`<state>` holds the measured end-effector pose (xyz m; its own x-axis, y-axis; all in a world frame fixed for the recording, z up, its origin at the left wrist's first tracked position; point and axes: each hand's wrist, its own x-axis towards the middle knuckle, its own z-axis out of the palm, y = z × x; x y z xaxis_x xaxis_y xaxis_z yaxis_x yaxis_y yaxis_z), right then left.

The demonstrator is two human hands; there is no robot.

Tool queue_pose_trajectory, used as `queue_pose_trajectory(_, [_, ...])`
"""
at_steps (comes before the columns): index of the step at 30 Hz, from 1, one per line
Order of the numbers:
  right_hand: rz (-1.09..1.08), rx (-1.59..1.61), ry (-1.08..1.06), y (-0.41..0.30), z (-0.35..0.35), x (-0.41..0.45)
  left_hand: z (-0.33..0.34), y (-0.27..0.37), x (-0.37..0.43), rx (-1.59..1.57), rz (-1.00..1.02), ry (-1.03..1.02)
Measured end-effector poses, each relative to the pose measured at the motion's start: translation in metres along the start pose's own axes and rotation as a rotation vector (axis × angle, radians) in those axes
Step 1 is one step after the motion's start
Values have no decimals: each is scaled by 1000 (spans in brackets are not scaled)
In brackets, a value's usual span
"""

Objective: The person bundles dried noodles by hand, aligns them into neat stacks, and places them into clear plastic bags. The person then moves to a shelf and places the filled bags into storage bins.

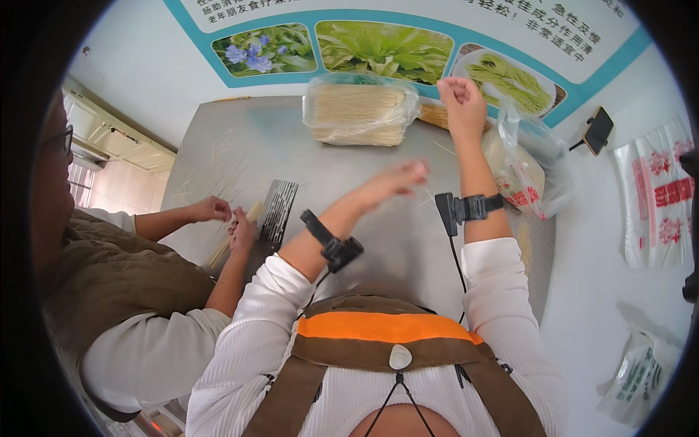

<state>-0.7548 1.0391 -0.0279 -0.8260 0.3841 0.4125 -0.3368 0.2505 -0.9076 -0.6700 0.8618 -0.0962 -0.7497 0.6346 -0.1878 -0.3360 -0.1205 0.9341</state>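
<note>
My left hand (390, 183) is stretched out over the middle of the metal table, blurred, with nothing visible in it. Farther up and to the right, my right hand (463, 106) is raised with curled fingers; whether they pinch something thin, I cannot tell. Left of it stands a clear plastic bag of dried noodles (357, 106), packed in a thick block. Partly hidden behind my right hand lies a straw-coloured bristled thing (434, 115), perhaps a brush. Beside my right forearm is a knotted plastic bag (521, 169) with pale contents and red print.
A co-worker's hands (240, 226) hold a noodle bundle (254, 212) at the left. Next to it lies a cleaver (277, 210) with a patterned blade. Loose noodles (215, 175) are scattered on the metal table (262, 125). Printed plastic bags (658, 196) hang at the right, below a small phone-like device (598, 130).
</note>
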Motion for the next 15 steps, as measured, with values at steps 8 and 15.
queue_pose_trajectory(8, [200, -368, -133, 90, 34, -7, -241, -17, 51, 691, 27, 1039])
queue_pose_trajectory(15, [335, -527, -157, 136, 66, 7, -334, -15, 106, 653, -80, 1054])
